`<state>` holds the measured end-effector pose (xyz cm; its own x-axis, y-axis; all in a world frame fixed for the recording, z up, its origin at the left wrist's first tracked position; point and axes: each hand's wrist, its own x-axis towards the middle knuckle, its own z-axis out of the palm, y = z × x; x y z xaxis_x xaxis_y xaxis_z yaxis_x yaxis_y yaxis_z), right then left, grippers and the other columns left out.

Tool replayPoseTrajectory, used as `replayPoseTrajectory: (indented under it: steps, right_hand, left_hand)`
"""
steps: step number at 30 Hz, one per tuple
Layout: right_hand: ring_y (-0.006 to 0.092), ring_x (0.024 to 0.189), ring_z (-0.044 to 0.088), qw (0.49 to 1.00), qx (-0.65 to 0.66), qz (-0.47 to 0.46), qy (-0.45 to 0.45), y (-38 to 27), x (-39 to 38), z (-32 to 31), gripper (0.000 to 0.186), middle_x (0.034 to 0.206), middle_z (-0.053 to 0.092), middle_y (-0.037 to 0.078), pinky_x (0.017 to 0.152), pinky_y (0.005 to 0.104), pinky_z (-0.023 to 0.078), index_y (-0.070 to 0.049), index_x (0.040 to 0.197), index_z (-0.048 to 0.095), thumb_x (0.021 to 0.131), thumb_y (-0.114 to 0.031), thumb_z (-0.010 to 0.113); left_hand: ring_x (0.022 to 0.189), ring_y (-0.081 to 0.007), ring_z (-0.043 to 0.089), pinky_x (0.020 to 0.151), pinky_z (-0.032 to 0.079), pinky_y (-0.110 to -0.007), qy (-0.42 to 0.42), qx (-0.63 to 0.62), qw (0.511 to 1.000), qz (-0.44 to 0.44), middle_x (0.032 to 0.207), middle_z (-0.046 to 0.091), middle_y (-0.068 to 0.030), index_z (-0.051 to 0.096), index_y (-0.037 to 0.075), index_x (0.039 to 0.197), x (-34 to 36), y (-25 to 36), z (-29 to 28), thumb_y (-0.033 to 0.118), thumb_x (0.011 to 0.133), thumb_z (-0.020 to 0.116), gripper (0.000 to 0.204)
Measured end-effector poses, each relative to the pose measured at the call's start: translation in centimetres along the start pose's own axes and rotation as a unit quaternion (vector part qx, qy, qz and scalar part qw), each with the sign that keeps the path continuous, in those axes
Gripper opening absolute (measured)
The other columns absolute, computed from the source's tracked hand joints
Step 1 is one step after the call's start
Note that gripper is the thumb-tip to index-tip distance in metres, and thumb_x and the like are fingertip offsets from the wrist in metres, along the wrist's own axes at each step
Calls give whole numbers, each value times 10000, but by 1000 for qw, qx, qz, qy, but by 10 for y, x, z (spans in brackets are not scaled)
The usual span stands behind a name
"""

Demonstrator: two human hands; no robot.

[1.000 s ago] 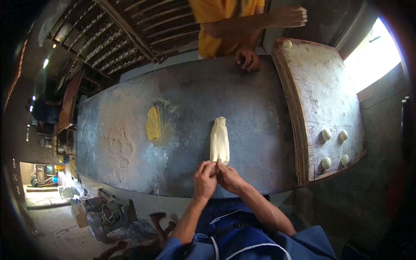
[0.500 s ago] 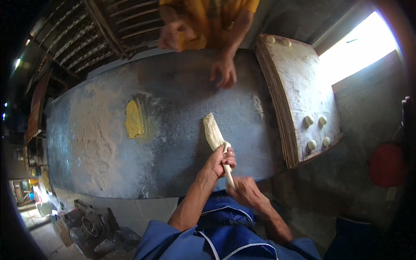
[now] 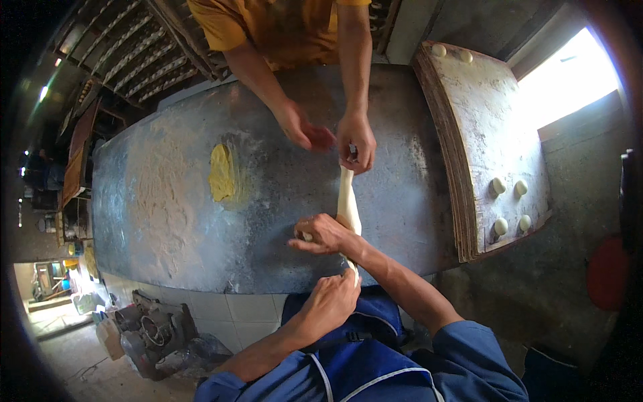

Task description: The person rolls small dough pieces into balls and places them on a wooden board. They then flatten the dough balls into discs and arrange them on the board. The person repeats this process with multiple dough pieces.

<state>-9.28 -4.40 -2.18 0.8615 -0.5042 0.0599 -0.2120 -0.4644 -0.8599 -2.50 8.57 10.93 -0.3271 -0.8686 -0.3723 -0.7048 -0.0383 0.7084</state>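
A long pale strip of dough (image 3: 348, 204) lies over the near half of the worktop. My left hand (image 3: 335, 295) is closed around its narrow near end at the table's front edge. My right arm crosses over the strip. At its end, my right hand (image 3: 318, 234) is left of the dough, fingers curled, with a small pale lump of dough (image 3: 307, 236) showing between them. Across the table, a co-worker's hand (image 3: 358, 144) is at the far tip of the strip, fingers bent down onto it. The co-worker's other hand (image 3: 308, 130) hovers beside it.
Yellow paste (image 3: 221, 174) is smeared on the dark worktop (image 3: 281, 174), with flour (image 3: 157, 181) spread farther left. To the right, a stack of wooden boards (image 3: 482, 134) carries several round dough balls (image 3: 500, 226). A motor-like machine (image 3: 157, 328) stands below at left.
My left hand has shifted from the strip's middle to its near end. My right hand has swung across to the left with a dough lump. The co-worker's hands have come down toward the strip.
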Motion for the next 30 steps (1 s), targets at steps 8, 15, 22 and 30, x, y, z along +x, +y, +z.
replayPoseTrajectory:
  steps: [8,15,22,30]
  right_hand:
    - [394,1157,641,983,-14,-6,183,-58,-92,-38,608,1343,586,226,968,441,553,-65,1494,495,900,34,583]
    - [477,1332,465,831,-411,303,222,-4,-202,-62,680,1388,521,285,1109,553,382,-24,1499,450,895,-179,722]
    - [375,877,518,930,-179,152,284,47,-208,13,329,951,546,191,724,524,395,-30,1062,508,827,-90,731]
    - [365,847,526,892,-213,200,345,21,-155,-9,337,844,530,173,773,487,419,-17,910,546,807,-211,802]
  left_hand:
    - [1036,-302,506,982,319,-504,192,-37,970,142,1000,556,-117,583,85,1016,-20,-79,-6,274,977,573,193]
    - [1095,-355,505,975,367,-513,414,260,871,-44,1152,533,-190,428,69,1274,78,-147,11,191,935,668,433]
    - [956,-352,561,861,457,-467,377,68,917,116,1060,521,-170,430,22,1147,60,-144,92,78,871,774,444]
    - [845,-354,536,793,446,-459,416,-29,906,74,929,493,-162,445,43,1031,97,-120,79,91,893,744,333]
